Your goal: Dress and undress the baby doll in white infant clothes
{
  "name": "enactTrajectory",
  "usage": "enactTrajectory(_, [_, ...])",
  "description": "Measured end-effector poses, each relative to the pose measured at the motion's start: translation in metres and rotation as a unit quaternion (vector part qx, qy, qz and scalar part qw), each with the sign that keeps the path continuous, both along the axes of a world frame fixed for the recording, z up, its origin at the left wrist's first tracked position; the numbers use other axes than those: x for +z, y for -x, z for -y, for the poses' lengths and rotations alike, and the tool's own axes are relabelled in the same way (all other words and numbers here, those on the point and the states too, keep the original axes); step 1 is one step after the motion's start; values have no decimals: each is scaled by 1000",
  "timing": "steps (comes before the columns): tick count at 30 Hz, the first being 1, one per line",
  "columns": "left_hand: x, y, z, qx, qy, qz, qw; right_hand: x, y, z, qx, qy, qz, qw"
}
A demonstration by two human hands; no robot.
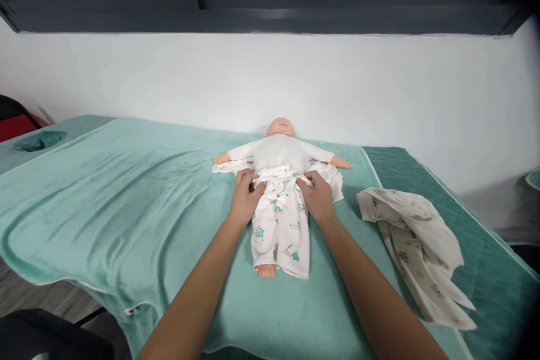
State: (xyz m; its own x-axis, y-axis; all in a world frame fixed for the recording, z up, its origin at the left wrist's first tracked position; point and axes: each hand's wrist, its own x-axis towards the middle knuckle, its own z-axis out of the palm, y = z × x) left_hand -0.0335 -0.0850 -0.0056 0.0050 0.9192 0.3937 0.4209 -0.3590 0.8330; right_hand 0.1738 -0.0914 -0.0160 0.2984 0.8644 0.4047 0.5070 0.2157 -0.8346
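A baby doll [280, 127] lies on its back with its arms spread and its head toward the wall. It wears a white long-sleeved top [280, 152] and white printed pants [280, 216], with one foot showing below a leg. My left hand [247, 197] pinches the pants' waistband at the doll's hip on the left side. On the opposite hip, my right hand [317, 197] grips the same waistband between thumb and fingers. White printed cloth [333, 177] lies spread under the doll's arms and sides.
A teal blanket [105, 197] covers the table, with folds on the left. A crumpled printed white garment [415, 247] lies to the right on darker green cloth [485, 253]. Behind stands a white wall [169, 79] below a barred window. A black chair [50, 337] is at lower left.
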Motion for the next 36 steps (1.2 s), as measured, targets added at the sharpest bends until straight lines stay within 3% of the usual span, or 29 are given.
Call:
enactTrajectory(3, [-5,9,35,0,-13,-44,999,-2,-3,0,16,-30,23,999])
enactTrajectory(6, [-8,11,54,0,-42,-73,996,-1,-5,0,35,-34,20,999])
enactTrajectory(9, [-8,9,52,-11,-47,-67,997,2,-6,12,61,-27,19,998])
enactTrajectory(17, [-6,1,31,3,-89,-52,995,2,0,78,164,45,16,985])
enactTrajectory(24, [-1,0,30,2,-79,-55,995,-3,4,75,142,80,-22,986])
enactTrajectory(32, [-8,12,79,-22,-27,-64,997,-7,3,69,104,70,0,992])
enactTrajectory(36, [-14,14,88,-30,-11,-62,998,-3,4,65,87,53,-2,995])
